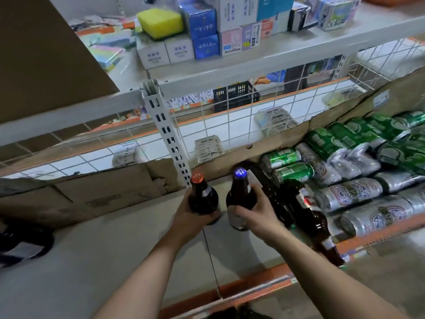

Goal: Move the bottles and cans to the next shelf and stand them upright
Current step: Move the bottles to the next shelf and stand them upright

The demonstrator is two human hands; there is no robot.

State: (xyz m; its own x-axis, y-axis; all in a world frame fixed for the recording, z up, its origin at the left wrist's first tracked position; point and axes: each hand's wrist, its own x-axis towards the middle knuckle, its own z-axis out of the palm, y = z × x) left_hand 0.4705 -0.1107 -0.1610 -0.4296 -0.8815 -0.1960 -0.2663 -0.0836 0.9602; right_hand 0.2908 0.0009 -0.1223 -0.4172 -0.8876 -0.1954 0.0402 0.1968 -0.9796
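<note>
Dark brown bottles (203, 199): left hand's cap (197, 178) orange-red, right's (240, 173) blue; cans (322, 143) right of them green, perhaps silver-patterned.

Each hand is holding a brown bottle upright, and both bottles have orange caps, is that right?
Not quite. The left hand holds the orange-capped bottle, but the bottle in the right hand has a blue cap, as the head view shows. Both are upright.

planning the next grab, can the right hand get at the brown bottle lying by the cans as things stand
Probably not yet: the right hand is full, its grip shut on the blue-capped bottle. The lying bottle sits just beside it, uncovered, so the way looks free once emptied.
</note>
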